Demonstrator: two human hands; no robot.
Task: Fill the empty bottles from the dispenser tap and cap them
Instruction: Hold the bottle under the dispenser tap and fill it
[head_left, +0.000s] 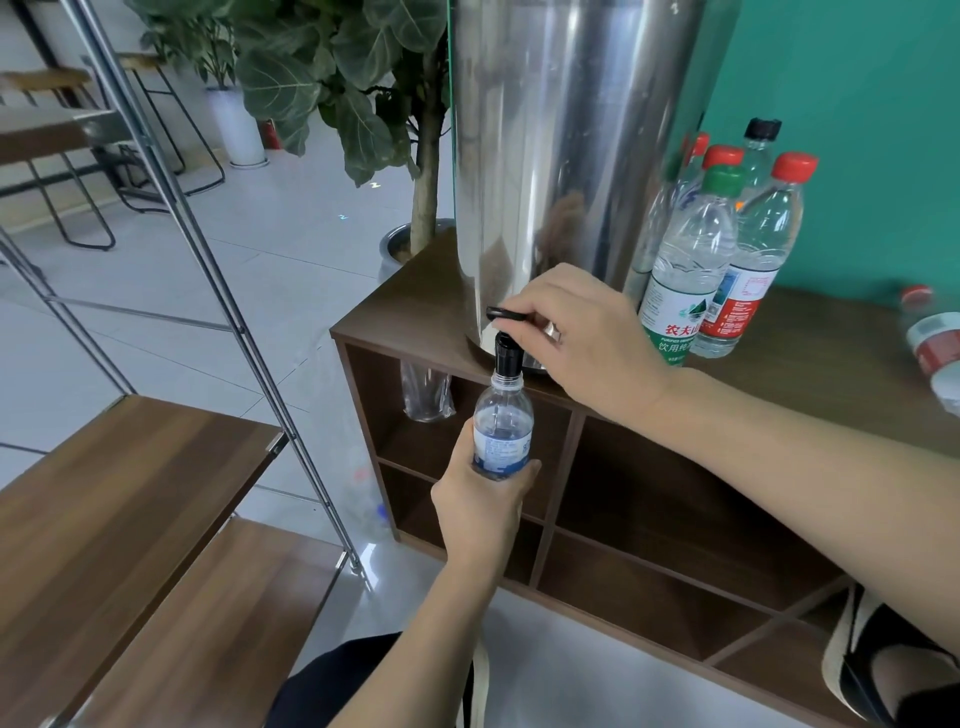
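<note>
Bottle first: a small clear plastic bottle with a blue-and-white label (503, 431) stands upright at the centre of the frame, its open mouth right under the black dispenser tap (506, 353). The left hand (480, 499) wraps around its lower body, fingers and thumb curled over the label. The right hand (582, 332), just above it, pinches the flat black tap lever (506, 314) at the foot of the tall stainless-steel dispenser urn (571, 156), which sits on the dark brown wooden table (415, 291) with open cubbies below.

How full the bottle is I cannot tell (the clear wall shows no plain water line), so filling looks under way or just starting.

Handling, as I judge it: thin, soft plastic, light when empty and growing heavier as it fills. A hard squeeze would dent it and push water out of the uncapped neck, so a low, even grip around the labelled band suits it, and it should stay upright until capped. A wet wall may turn slippery.

At right of the frame, beside the urn, stands a cluster of capped clear bottles (727, 249), red caps and one green; another red-capped bottle (932, 343) lies at the right edge. No loose cap shows for the bottle in hand.
</note>
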